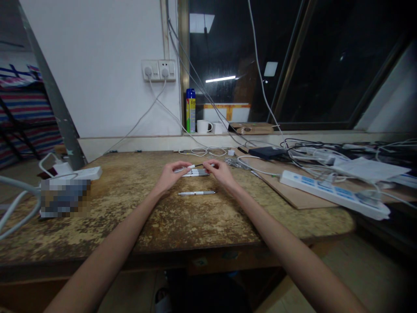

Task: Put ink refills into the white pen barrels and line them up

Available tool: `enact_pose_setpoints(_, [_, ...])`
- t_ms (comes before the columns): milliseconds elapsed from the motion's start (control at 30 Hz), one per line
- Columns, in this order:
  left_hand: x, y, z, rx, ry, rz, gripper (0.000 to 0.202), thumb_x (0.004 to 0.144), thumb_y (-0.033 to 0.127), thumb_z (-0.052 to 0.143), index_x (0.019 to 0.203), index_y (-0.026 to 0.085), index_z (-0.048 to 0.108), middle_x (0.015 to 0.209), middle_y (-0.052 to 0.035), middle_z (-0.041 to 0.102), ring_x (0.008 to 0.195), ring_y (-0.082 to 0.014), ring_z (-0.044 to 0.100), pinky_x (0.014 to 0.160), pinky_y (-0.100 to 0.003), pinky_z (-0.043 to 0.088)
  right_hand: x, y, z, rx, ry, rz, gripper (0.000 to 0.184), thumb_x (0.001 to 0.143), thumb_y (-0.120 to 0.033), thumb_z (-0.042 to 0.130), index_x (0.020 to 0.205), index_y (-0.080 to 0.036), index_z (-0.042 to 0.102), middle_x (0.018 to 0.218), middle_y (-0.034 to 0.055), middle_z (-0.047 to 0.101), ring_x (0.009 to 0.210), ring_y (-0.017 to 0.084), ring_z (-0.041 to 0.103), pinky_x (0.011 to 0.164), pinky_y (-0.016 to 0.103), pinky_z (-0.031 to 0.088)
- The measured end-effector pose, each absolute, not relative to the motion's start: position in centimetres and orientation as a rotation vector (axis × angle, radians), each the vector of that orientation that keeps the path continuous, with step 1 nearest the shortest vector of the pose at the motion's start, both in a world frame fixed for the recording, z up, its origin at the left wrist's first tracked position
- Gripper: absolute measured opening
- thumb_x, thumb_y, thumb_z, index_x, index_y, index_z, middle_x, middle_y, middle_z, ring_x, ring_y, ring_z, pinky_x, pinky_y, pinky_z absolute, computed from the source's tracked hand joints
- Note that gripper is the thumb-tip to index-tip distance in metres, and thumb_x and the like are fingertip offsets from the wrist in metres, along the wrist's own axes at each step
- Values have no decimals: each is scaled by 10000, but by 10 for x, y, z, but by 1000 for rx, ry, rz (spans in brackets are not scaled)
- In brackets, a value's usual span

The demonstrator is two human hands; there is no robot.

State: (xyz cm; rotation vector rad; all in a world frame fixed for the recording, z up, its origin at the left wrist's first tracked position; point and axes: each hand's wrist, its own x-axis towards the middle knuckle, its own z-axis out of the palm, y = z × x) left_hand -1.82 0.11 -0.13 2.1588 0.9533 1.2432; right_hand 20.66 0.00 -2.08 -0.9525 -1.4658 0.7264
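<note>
Both my arms reach forward over a worn wooden table (153, 217). My left hand (171, 174) and my right hand (220, 171) meet above a small row of pens (195, 173) lying on the table. Between them they pinch one slim pen (197, 165), the left fingers on its white end, the right fingers on the other end. A single silver pen (196, 193) lies apart, just nearer to me than both hands.
A white power strip (332, 193) rests on a board at the right among tangled cables (312, 152). Another power strip (83, 173) and a blurred object (65, 198) sit at the left. A spray can (190, 110) and a mug (204, 126) stand on the window ledge.
</note>
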Motion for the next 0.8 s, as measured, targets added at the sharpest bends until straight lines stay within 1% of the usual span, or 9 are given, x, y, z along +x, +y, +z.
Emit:
enact_pose_setpoints(133, [-19,2,-3,2172,947,1247,333,897,464,666,1064,201,779,1086,-59,775,1033,-235,690,964,-337,479,207,-1,-21,-969,-1485,731,400,781,-570,696,787,-172,727,721,43,683,693,178,592,691,293,460])
enact_pose_setpoints(333, [-20,5,-4,2170,972,1256,353,884,490,673,1055,203,786,1092,-62,776,1055,-250,686,993,-347,471,207,2,-25,-933,-1488,825,417,772,-596,705,768,-180,726,765,54,711,698,179,613,717,306,495])
enact_pose_setpoints(433, [-21,7,-6,2144,995,1249,376,877,508,673,1063,202,785,1086,-70,778,1039,-260,688,989,-369,480,208,4,-25,-908,-1420,939,454,831,-612,626,786,-172,732,830,87,734,719,181,643,726,308,525])
enact_pose_setpoints(500, [-21,8,-7,2126,1008,1255,383,872,513,676,1065,200,785,1088,-76,778,1037,-266,687,987,-380,484,211,6,-25,-936,-1339,962,432,847,-577,599,797,-168,727,848,97,739,729,182,655,738,313,541])
enact_pose_setpoints(600, [-23,10,-8,2110,1022,1270,380,869,513,679,1057,201,786,1094,-80,777,1048,-270,685,1006,-391,475,216,9,-25,-970,-1243,884,296,771,-460,671,853,-178,711,819,66,724,763,187,670,780,326,554])
enact_pose_setpoints(633, [-24,11,-9,2113,1023,1271,377,871,514,676,1053,203,787,1095,-79,777,1053,-270,685,1014,-394,470,217,10,-24,-961,-1225,859,282,744,-430,686,880,-184,705,814,54,716,778,188,675,797,332,554])
enact_pose_setpoints(800, [-25,12,-9,2145,1034,1251,379,874,521,671,1051,208,791,1103,-75,776,1073,-273,682,1041,-399,452,217,10,-21,-888,-1222,817,310,701,-407,717,922,-191,695,855,35,699,775,175,670,823,344,544])
